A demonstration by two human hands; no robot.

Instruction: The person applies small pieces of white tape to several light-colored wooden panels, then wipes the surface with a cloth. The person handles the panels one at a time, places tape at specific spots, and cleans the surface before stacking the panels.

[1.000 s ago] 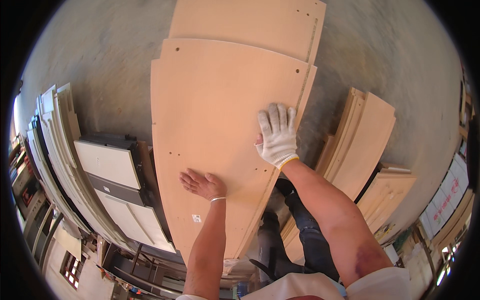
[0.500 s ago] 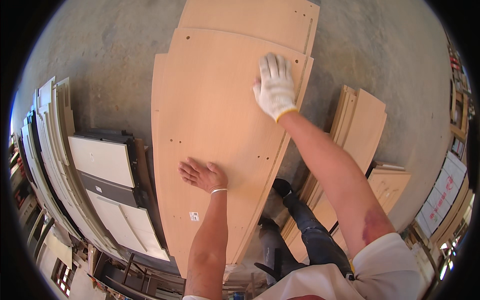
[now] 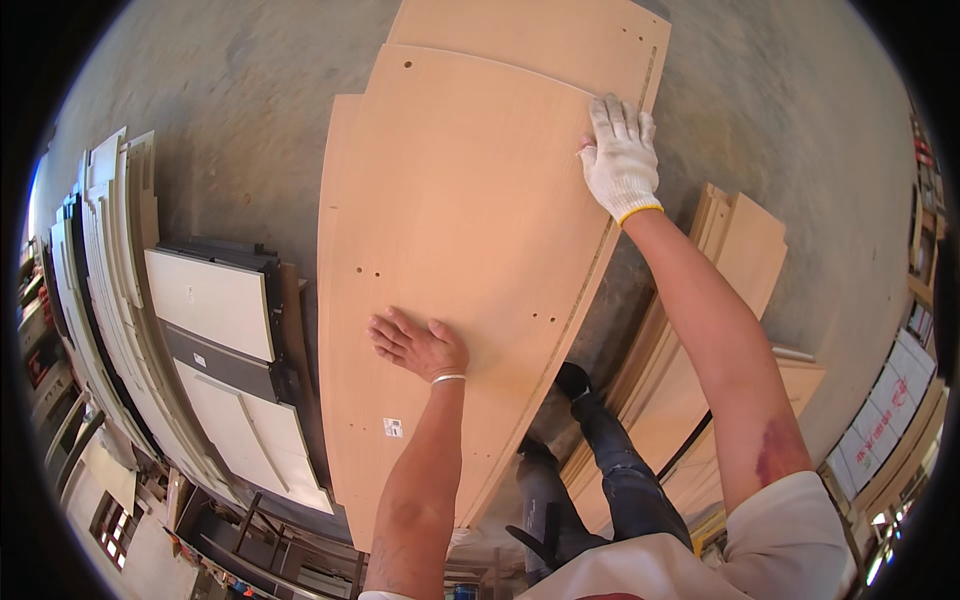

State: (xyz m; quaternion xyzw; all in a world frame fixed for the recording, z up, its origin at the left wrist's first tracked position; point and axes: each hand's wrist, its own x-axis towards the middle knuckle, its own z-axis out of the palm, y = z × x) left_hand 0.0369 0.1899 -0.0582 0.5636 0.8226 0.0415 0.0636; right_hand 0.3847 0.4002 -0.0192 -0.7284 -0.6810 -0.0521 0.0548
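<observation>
A large light-wood panel (image 3: pixel 470 200) with drilled holes and a grooved right edge lies on top of other panels of the same colour. My bare left hand (image 3: pixel 420 348) rests flat on its face, fingers spread, just above a small white label (image 3: pixel 393 428). At the panel's far right corner my right hand (image 3: pixel 622 160), in a white knit glove with a yellow cuff, lies with its fingers stretched out over the edge. Another panel (image 3: pixel 530 40) sticks out beyond the far end. The undersides of the panels are hidden.
Stacked light-wood boards (image 3: pixel 735 260) lie to the right, beside my legs (image 3: pixel 610 440). White and dark panels (image 3: pixel 215 305) stand piled on the left, with long pale strips (image 3: pixel 115 250) beyond them. A wrapped white package (image 3: pixel 885 410) is at the far right. Grey concrete floor (image 3: pixel 250 90) surrounds the stack.
My gloved right hand has slid right, from the panel's face to its right edge. The left hand stays flat on the panel. The whole view has shifted slightly.
</observation>
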